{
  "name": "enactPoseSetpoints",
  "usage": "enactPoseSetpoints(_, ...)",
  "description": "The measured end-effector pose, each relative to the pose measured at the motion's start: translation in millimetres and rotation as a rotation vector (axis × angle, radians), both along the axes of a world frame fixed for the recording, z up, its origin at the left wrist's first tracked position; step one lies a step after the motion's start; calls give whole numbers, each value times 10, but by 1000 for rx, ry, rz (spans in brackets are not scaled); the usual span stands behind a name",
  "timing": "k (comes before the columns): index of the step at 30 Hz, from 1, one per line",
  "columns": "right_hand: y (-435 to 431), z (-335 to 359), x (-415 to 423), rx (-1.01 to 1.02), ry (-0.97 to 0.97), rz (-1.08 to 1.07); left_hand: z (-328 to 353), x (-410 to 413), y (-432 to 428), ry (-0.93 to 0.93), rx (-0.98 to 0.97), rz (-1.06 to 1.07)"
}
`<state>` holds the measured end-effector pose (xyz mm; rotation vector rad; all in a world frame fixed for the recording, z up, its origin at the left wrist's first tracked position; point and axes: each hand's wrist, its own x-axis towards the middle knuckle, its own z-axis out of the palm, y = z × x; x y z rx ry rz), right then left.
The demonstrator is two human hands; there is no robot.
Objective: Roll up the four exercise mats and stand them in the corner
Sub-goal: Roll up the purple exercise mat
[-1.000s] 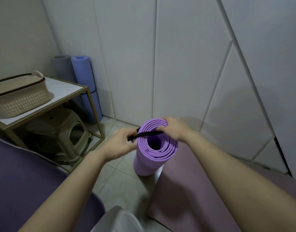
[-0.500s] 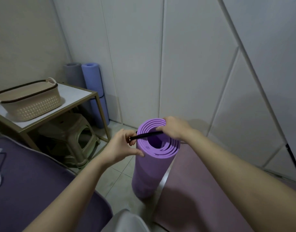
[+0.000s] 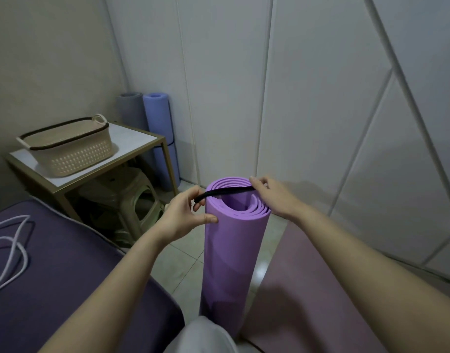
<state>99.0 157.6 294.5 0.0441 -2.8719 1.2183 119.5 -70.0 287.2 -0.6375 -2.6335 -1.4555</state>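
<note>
The rolled purple mat (image 3: 231,250) stands upright mid-view, its foot hidden behind a pale-clothed knee (image 3: 201,335); a black strap (image 3: 226,192) crosses its open top, with the left hand (image 3: 183,215) pinching 1 end at 9 o'clock and the right hand (image 3: 275,197) curled over the other at 3 o'clock. At 5 o'clock a pink mat (image 3: 308,289) lies flat, cut off by the frame. At 11 o'clock a grey rolled mat (image 3: 128,108) and a blue rolled mat (image 3: 159,128) stand in the corner, partly blocked by a table (image 3: 132,138) bearing a basket (image 3: 71,154).
</note>
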Motion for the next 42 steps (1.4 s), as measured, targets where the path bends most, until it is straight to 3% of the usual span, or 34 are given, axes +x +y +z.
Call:
enactPoseSetpoints(3, 63, -95, 29, -141, 66, -36, 4, 62, 57, -45, 120, 43)
enactPoseSetpoints(5, 71, -141, 71, -122, 149, -88, 12, 74, 107, -46, 116, 65)
enactPoseSetpoints(10, 5, -183, 128, -94, 306, -312, -26, 43, 174, 200, -263, 148)
enactPoseSetpoints(14, -36, -140, 157, -34, 334, -348, -26, 89, 182, 462, -382, 9)
enactPoseSetpoints(17, -63, -159, 174, -23, 376, -373, 3, 119, 196, 524, -439, -61)
enactPoseSetpoints(22, -15, -192, 144, 26, 391, -383, 89, 220, 295, 389, -406, -129)
enactPoseSetpoints(26, -26, -201, 165, 70, 425, -428, 162, 229, 426, 283, -453, 29)
enactPoseSetpoints(32, -29, -235, 181, -184, 387, -385, -41, 209, 415, 212, -270, 166)
enactPoseSetpoints(36, -19, -290, 185, -350, 342, -262, -128, 167, 440, 226, -234, 290)
enactPoseSetpoints(42, -59, -398, 381, -198, 384, -1, -64, 108, 417, 249, -230, 368)
